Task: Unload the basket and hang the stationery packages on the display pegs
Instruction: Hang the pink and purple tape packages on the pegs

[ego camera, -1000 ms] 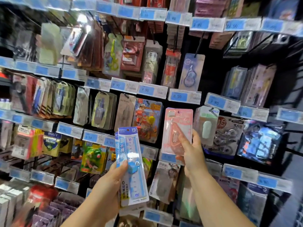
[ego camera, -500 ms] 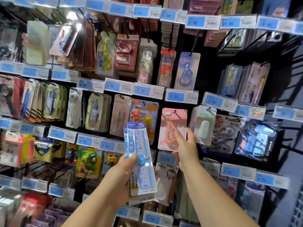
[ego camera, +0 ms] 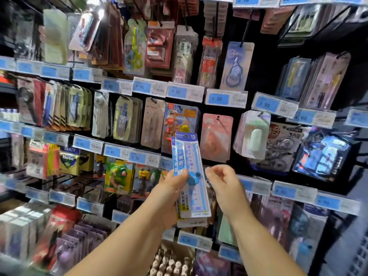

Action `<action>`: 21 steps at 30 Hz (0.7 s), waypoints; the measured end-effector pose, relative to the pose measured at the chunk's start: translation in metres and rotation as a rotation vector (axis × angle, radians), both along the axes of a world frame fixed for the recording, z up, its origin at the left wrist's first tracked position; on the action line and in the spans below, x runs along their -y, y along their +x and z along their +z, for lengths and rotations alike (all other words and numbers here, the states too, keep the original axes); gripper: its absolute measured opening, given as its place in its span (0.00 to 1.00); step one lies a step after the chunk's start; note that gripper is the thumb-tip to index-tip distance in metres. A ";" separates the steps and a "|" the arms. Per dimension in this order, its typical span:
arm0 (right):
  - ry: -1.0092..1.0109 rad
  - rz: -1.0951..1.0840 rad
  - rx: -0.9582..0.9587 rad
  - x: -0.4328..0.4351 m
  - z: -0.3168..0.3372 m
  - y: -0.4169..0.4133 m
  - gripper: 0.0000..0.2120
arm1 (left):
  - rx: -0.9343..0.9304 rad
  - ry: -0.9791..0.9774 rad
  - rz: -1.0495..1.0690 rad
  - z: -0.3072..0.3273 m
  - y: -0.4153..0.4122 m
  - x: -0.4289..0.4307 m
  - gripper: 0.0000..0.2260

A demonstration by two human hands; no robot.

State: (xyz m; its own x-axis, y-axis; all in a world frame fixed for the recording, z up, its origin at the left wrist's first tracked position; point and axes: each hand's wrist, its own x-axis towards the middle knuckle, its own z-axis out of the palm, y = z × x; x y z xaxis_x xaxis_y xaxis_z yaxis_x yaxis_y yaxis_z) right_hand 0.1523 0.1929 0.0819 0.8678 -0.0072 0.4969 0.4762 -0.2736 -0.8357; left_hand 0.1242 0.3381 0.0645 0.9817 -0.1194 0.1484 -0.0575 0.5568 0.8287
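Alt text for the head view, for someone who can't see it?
The left hand grips a bundle of blue ruler packages upright, with the right hand, fingers curled and empty, close beside them. Behind is a display wall of hanging stationery, a pink package on its peg.

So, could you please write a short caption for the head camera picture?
Left hand holds blue ruler packages before the display pegs; right hand, fingers curled, beside them.
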 end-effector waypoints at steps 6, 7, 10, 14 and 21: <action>-0.142 0.034 -0.075 0.030 -0.032 -0.034 0.24 | -0.008 -0.003 -0.020 -0.011 -0.023 0.043 0.14; -0.168 0.026 -0.085 0.038 -0.034 -0.039 0.24 | -0.033 -0.001 -0.032 -0.014 -0.027 0.052 0.14; -0.240 -0.002 -0.104 0.063 -0.043 -0.051 0.26 | -0.104 0.004 -0.069 -0.025 -0.033 0.078 0.16; -0.387 -0.024 -0.092 0.088 -0.048 -0.068 0.22 | -0.176 0.019 -0.049 -0.040 -0.040 0.106 0.24; -0.396 0.002 -0.214 0.113 -0.056 -0.076 0.19 | -0.268 -0.097 -0.127 -0.066 -0.044 0.130 0.27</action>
